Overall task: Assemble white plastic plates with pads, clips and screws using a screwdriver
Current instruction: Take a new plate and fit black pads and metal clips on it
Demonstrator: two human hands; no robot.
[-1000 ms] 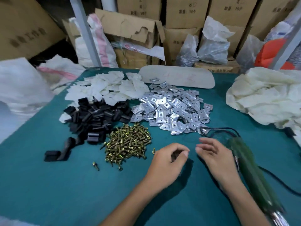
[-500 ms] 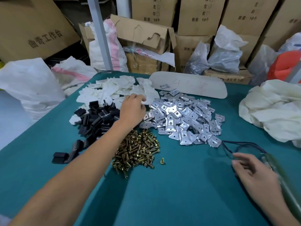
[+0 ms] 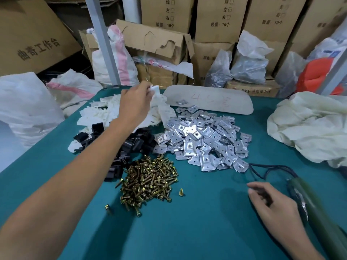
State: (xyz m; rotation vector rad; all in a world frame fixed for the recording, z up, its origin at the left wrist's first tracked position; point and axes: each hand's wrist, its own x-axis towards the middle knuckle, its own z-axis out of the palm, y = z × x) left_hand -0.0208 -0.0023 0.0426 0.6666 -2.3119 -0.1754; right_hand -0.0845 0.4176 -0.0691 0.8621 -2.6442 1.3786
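My left hand [image 3: 134, 104] reaches over the heap of white plastic plates [image 3: 99, 113] at the back of the teal table [image 3: 197, 231] and pinches one white plate [image 3: 155, 89] lifted above the heap. Black pads [image 3: 135, 145] lie under my forearm. A mound of brass screws [image 3: 148, 181] sits nearer me, and metal clips [image 3: 202, 143] spread to its right. My right hand [image 3: 270, 205] rests on the table with fingers loosely curled, empty, beside the green screwdriver [image 3: 315, 209] and its dark cord [image 3: 262, 169].
A flat grey board [image 3: 225, 104] lies at the table's far edge. Crumpled pale cloth [image 3: 309, 128] fills the right side. Two loose screws [image 3: 181, 192] lie apart from the mound. Cardboard boxes [image 3: 216, 19] and plastic sacks [image 3: 28, 106] crowd behind and left.
My left hand went from near my right hand up to the white plates, took one and has lifted it. My right hand drew back towards the screwdriver.
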